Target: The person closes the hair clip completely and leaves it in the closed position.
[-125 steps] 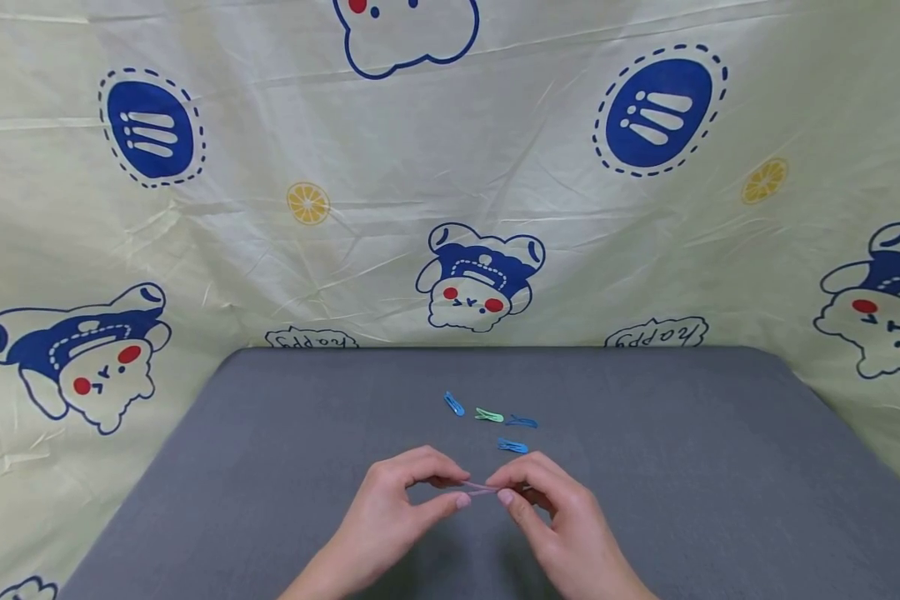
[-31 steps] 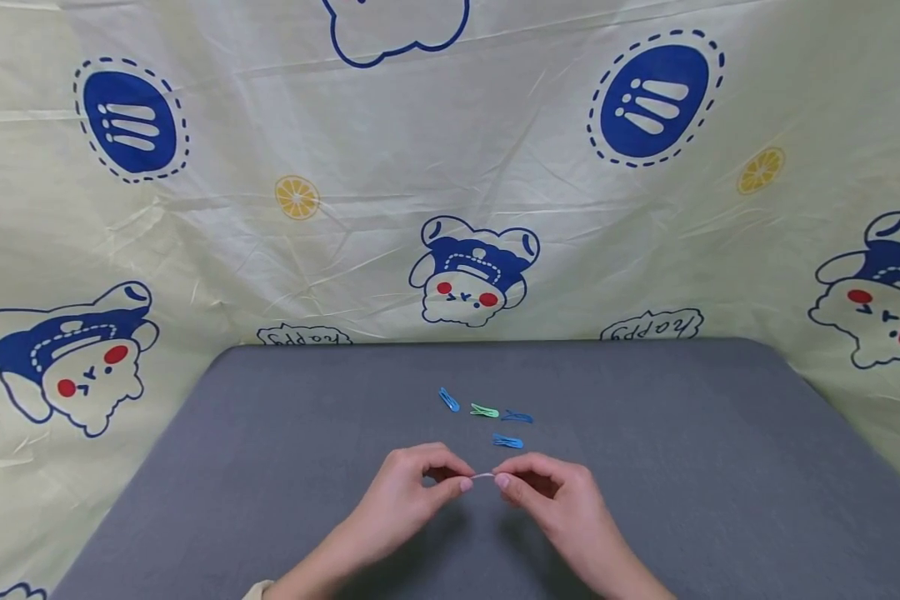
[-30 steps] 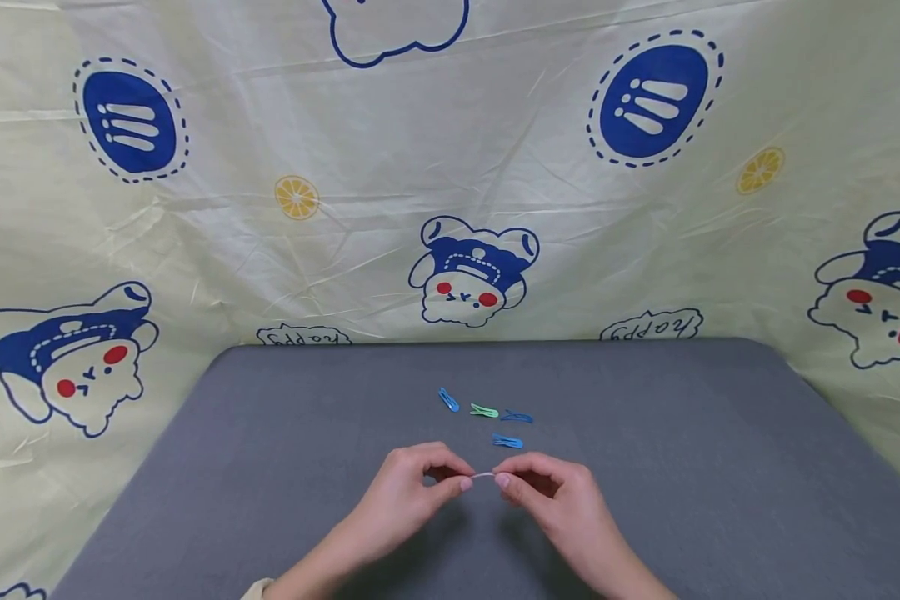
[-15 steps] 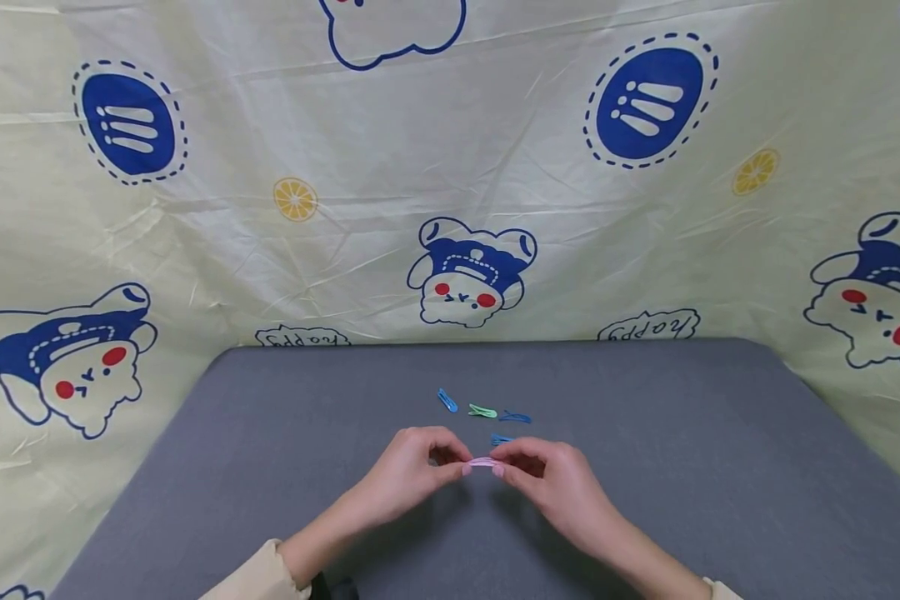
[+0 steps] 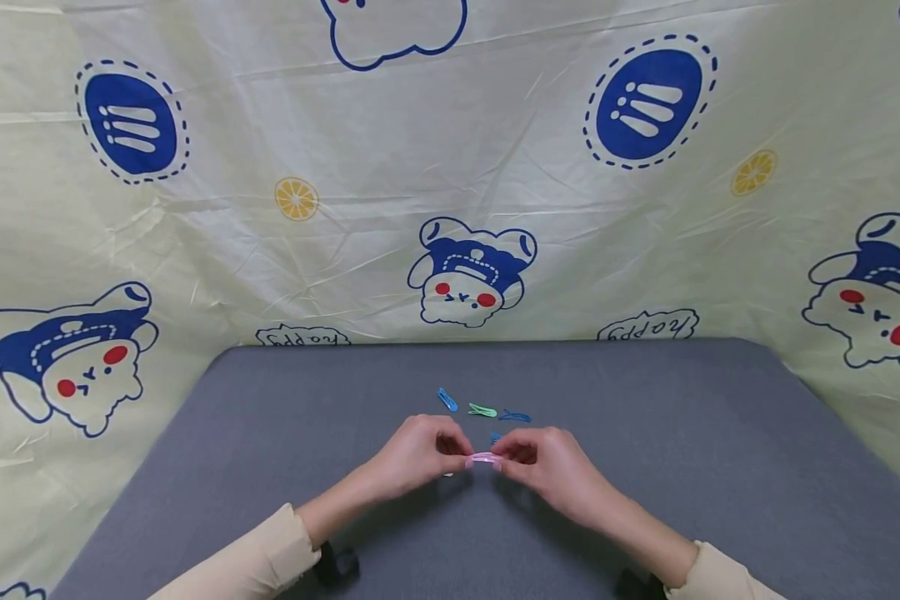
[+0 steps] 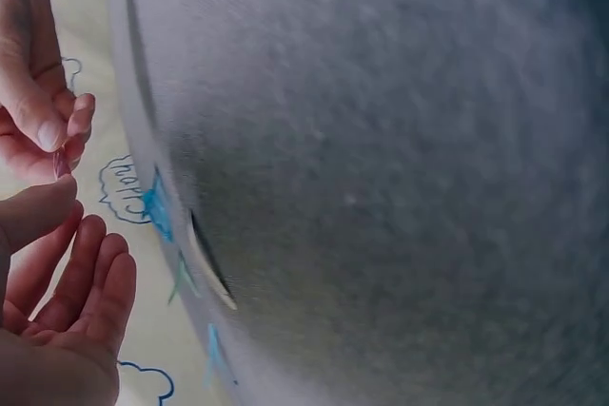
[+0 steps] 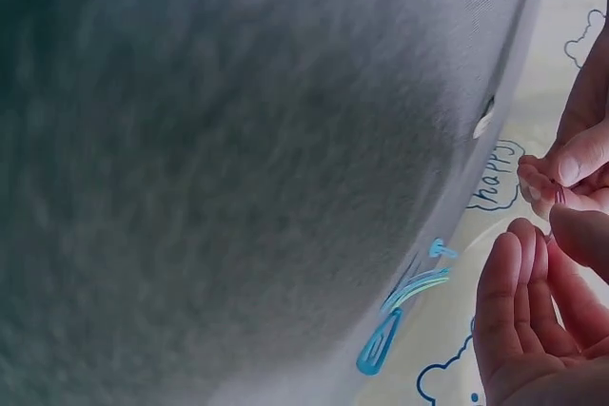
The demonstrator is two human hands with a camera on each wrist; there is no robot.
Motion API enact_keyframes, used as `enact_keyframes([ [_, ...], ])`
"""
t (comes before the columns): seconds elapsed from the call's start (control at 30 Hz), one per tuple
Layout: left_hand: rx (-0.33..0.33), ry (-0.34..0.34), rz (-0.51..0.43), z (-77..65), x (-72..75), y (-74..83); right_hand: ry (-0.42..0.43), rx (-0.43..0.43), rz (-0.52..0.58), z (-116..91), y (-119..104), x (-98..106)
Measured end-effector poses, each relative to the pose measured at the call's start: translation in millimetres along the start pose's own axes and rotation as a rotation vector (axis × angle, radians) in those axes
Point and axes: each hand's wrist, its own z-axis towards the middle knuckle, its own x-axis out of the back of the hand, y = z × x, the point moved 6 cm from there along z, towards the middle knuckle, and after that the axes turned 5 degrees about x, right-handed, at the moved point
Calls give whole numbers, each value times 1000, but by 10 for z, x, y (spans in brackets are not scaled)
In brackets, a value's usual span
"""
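A pink snap hair clip (image 5: 485, 457) is held level between both hands, above the grey table. My left hand (image 5: 422, 454) pinches its left end between thumb and fingertips. The right hand (image 5: 553, 467) pinches the other end in the same way, its other fingers curled loosely below. In the left wrist view, only a thin sliver of the pink clip (image 6: 63, 164) shows between the fingertips. Just behind the right fingers lies a blue clip (image 5: 496, 437), mostly hidden by them. A small pale, slim piece (image 6: 211, 263) lies on the table beneath the left hand.
Beyond the hands, a blue clip (image 5: 447, 399), a green clip (image 5: 483, 410) and a darker blue clip (image 5: 515, 416) lie on the grey table (image 5: 645, 433). A printed cream cloth (image 5: 375, 275) hangs behind the table's far edge.
Both hands have moved forward over the table, bringing the sleeves into view. The clip, its arms spread earlier, now shows its pink side. The nearest blue clip has become mostly covered; a pale piece has appeared.
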Motion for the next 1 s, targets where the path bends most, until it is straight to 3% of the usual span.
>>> enact_keyframes([
  [0.5,-2,-47,65,72,-123,-158,-128,17,-26,79,143,-43],
  [1.0,-29,-11,142,100,-167,-204,-160,75,-67,152,196,-100],
])
